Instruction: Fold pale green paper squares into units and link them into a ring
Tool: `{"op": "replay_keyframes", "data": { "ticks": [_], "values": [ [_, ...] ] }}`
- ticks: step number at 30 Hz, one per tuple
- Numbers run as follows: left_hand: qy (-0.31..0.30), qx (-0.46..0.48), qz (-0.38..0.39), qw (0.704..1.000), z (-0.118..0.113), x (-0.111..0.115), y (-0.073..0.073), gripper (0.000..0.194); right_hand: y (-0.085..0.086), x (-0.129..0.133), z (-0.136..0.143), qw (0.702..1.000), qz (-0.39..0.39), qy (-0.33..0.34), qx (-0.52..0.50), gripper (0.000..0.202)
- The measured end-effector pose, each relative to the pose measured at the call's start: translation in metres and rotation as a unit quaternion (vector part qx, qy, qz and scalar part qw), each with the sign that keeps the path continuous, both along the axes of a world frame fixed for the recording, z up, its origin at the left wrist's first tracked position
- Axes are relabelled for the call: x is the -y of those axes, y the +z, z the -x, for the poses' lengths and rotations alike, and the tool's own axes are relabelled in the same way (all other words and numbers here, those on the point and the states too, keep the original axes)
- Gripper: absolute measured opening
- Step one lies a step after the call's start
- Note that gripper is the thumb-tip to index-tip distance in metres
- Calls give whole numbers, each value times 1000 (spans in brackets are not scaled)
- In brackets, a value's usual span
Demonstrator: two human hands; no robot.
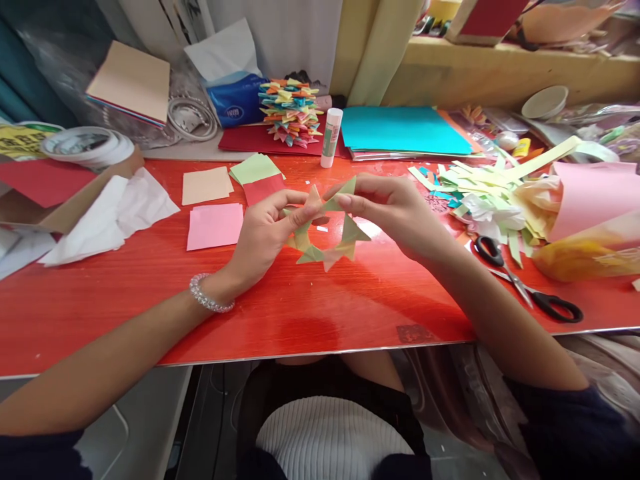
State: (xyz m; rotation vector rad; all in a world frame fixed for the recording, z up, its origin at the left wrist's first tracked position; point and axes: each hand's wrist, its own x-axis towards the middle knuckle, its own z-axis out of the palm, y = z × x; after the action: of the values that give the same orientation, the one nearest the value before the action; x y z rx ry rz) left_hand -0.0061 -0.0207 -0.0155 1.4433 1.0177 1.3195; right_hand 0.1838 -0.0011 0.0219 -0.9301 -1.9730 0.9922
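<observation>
A ring of folded paper points (353, 235), green, yellowish and pale pink, hangs between my hands above the red table (300, 313). My left hand (267, 230) pinches its upper left part near a pale pink point. My right hand (393, 210) pinches a green point at its upper right. Behind the ring stands a glue stick (331, 138), upright. To the left lie pink paper squares (215, 226), a peach stack (206, 185), green squares (256, 169) and a red square (263, 189) partly hidden by my left hand.
Two pairs of black-handled scissors (530, 283) lie at the right, beside a heap of paper strips (493, 183). A layered paper-star stack (290, 113) and blue sheets (405, 130) are at the back. Crumpled tissue (117, 217) lies left. The table's front edge is near my forearms.
</observation>
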Motion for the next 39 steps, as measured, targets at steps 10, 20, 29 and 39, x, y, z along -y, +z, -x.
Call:
{"op": "replay_keyframes", "data": {
  "ticks": [10,20,29,39],
  "values": [
    [2,-45,23,999,0,1,0,24,-20,0,14,993,47,-80,-78,17],
    [-36,-26,58,997,-1,-1,1,32,-20,3,17,989,74,-70,-108,22],
    [-22,3,36,999,-1,-3,0,24,-21,-3,13,989,114,-40,-87,33],
    [-7,-23,30,999,-2,1,3,27,-15,0,13,992,102,-49,-53,30]
  ]
}}
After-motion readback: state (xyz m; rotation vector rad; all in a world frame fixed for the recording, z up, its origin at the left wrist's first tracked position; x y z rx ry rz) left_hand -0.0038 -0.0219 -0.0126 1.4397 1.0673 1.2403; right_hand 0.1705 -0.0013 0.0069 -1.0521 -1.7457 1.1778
